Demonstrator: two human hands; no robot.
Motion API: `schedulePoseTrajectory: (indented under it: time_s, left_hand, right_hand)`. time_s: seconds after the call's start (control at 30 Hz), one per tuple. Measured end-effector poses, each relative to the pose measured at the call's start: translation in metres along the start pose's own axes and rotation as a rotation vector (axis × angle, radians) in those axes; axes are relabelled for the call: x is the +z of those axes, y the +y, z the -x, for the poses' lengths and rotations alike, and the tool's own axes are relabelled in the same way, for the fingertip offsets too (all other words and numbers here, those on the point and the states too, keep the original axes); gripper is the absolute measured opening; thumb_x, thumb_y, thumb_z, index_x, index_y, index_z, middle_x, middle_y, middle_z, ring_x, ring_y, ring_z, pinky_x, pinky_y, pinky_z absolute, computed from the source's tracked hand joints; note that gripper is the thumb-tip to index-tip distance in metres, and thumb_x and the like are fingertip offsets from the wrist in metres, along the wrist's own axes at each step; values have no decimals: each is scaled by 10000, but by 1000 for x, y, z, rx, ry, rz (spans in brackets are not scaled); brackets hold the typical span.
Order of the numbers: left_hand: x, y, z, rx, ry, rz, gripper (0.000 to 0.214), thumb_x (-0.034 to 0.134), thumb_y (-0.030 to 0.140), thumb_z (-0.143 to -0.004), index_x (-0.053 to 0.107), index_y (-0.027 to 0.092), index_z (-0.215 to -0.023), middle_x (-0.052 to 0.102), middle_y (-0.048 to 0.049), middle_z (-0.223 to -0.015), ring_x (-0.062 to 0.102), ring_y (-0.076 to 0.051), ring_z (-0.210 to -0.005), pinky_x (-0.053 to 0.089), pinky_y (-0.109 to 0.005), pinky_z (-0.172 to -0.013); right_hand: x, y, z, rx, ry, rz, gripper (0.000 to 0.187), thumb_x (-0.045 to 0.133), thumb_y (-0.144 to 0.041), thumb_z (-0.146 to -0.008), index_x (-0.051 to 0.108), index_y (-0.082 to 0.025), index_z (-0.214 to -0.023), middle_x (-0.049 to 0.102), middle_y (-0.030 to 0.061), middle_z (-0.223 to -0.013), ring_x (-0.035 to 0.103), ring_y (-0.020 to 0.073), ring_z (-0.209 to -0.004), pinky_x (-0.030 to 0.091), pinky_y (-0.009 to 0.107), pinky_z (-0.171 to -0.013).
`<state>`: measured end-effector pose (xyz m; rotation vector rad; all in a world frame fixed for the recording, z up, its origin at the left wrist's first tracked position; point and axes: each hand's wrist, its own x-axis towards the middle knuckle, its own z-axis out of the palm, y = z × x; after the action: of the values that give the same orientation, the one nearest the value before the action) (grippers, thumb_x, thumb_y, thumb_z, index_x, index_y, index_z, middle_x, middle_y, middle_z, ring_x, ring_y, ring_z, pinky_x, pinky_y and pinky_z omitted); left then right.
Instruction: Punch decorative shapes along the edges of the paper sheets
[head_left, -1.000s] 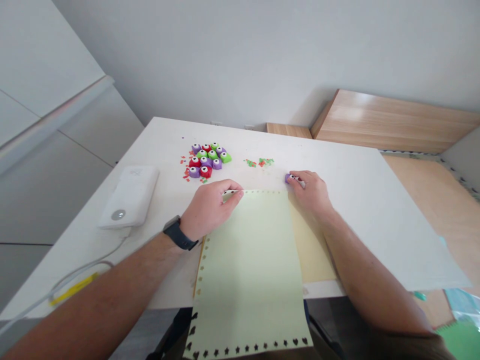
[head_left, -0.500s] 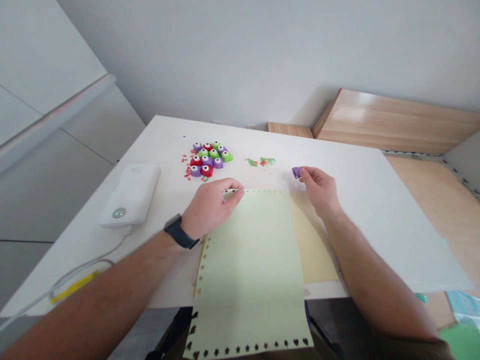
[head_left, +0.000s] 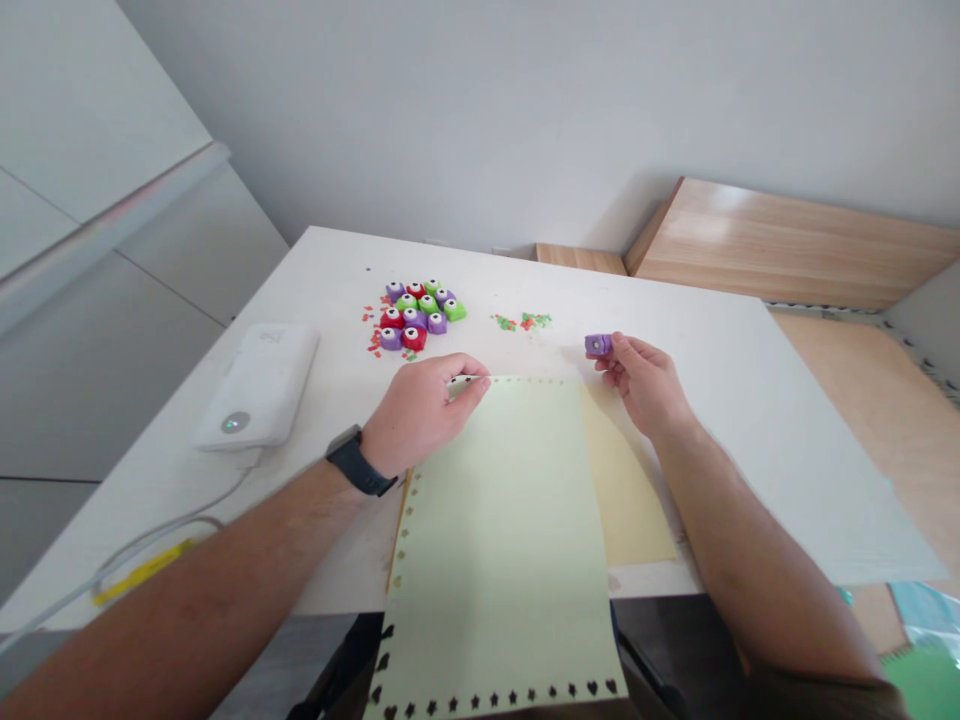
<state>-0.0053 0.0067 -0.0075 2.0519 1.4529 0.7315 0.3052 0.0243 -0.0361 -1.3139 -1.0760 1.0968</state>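
Note:
My left hand (head_left: 420, 412) pinches the top left corner of a pale green paper sheet (head_left: 502, 530) that lies on the white table (head_left: 750, 400) and hangs over its near edge. Small punched shapes run along the sheet's edges. My right hand (head_left: 646, 383) holds a small purple paper punch (head_left: 598, 345) in its fingertips, lifted just above the table beyond the sheet's top right corner. A yellowish sheet (head_left: 626, 490) lies under the green one.
A cluster of several purple, red and green punches (head_left: 418, 314) sits further back on the table, with paper scraps (head_left: 521, 322) beside it. A white device (head_left: 257, 386) with a cable lies at the left. Wooden boards (head_left: 787, 240) lean at the back right.
My right hand has lifted the purple punch off the table and turned it in the fingertips. My left hand has stayed on the sheet's corner.

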Motion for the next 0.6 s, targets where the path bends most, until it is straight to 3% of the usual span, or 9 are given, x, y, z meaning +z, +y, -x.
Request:
schedulePoseTrajectory:
  time_s: [0.17, 0.3, 0.43, 0.6]
  left_hand:
    - [-1, 0, 1, 4, -6, -6, 236, 633, 411, -963, 781, 233, -1007, 808, 32, -943, 524, -117, -557, 401, -314, -655]
    - [-1, 0, 1, -2, -11, -8, 239, 630, 416, -962, 782, 239, -1013, 809, 29, -934, 525, -120, -552, 397, -314, -646]
    - [0, 0, 0, -13, -12, -20, 256, 619, 433, -967, 783, 241, -1009, 810, 23, -931, 517, -123, -546, 391, -318, -640]
    - [0, -1, 0, 1, -11, -14, 243, 626, 421, -962, 781, 240, -1013, 807, 30, -931, 521, -119, -548, 398, -317, -654]
  right_hand:
    - [0, 7, -3, -201, 159, 390, 390, 668, -551, -945, 781, -213, -1104, 804, 77, -1008, 666, 198, -780, 486, 322, -654]
    - [1, 11, -2, -344, 87, 811, 342, 638, -472, -976, 799, -233, -1160, 823, 75, -1066, 695, 223, -802, 533, 385, -794]
    - [2, 12, -2, -437, 129, 930, 363, 616, -446, -990, 794, -205, -1196, 816, 104, -1090, 706, 247, -853, 546, 407, -850]
    - [0, 12, -4, -444, 135, 973, 352, 613, -436, -991, 799, -197, -1171, 818, 115, -1074, 713, 264, -894, 545, 420, -885]
